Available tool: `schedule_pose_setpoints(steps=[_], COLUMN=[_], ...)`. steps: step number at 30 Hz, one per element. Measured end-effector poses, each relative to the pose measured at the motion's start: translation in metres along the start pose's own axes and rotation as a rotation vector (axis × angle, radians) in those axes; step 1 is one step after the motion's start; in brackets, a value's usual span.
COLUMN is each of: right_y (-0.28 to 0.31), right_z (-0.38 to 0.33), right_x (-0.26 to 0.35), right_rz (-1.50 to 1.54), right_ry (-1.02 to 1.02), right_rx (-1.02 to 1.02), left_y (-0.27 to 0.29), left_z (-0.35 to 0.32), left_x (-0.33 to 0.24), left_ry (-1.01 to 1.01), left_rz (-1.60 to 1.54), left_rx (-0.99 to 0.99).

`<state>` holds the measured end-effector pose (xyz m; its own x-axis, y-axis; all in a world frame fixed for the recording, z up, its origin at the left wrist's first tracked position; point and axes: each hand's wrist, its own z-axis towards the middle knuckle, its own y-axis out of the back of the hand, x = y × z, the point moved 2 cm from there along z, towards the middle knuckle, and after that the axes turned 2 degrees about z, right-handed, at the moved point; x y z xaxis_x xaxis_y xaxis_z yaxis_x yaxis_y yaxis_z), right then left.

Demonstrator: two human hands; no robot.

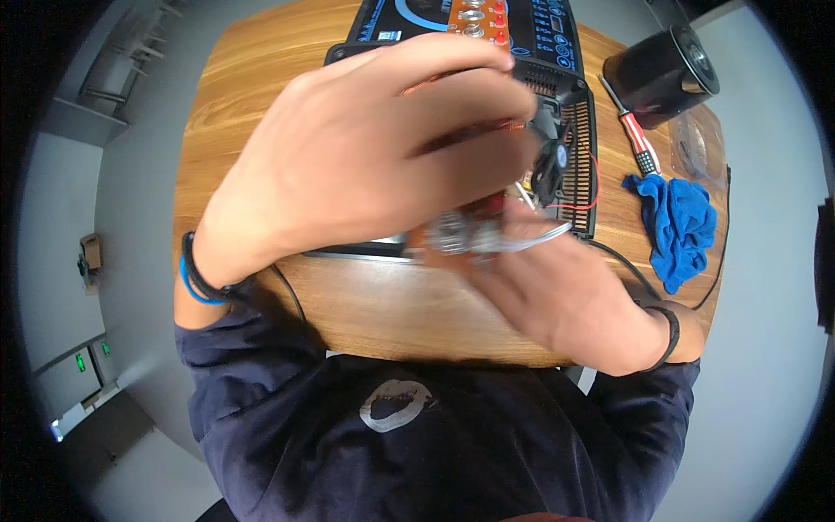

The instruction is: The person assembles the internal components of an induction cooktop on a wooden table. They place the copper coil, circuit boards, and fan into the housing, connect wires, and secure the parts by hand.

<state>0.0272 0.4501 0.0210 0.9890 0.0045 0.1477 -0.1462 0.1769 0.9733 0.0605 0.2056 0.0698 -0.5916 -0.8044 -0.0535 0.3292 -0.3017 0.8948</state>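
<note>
My left hand [365, 157] is raised close to the camera, fingers curled around a part with copper windings, and hides most of the black electronic device [578, 130] lying open on the wooden table [235, 113]. My right hand [565, 287] is below it, blurred, holding a small brown circuit board [457, 233] with silvery parts from which grey wires [544, 235] run. A small black fan [551, 165] with red wires shows between the hands inside the device.
A red and white striped screwdriver [633, 129] lies right of the device. A blue cloth [678, 222] is crumpled near the table's right edge. A black cylinder [665, 74] lies at the back right beside a transparent bag [696, 143]. A black cable [626, 265] trails off.
</note>
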Motion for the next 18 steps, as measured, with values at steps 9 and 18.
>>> schedule_pose_setpoints(steps=[9, 18], right_y=[0.034, -0.002], right_z=[-0.034, -0.063], right_x=[-0.105, -0.185], right_rz=[0.758, 0.384], right_ry=[-0.030, -0.498], right_rx=[0.147, 0.061], left_y=[0.002, -0.018], left_z=[-0.070, -0.106], left_x=[0.042, 0.033], left_ry=[0.099, 0.358], left_rz=[-0.471, -0.174], left_rx=[0.215, 0.533])
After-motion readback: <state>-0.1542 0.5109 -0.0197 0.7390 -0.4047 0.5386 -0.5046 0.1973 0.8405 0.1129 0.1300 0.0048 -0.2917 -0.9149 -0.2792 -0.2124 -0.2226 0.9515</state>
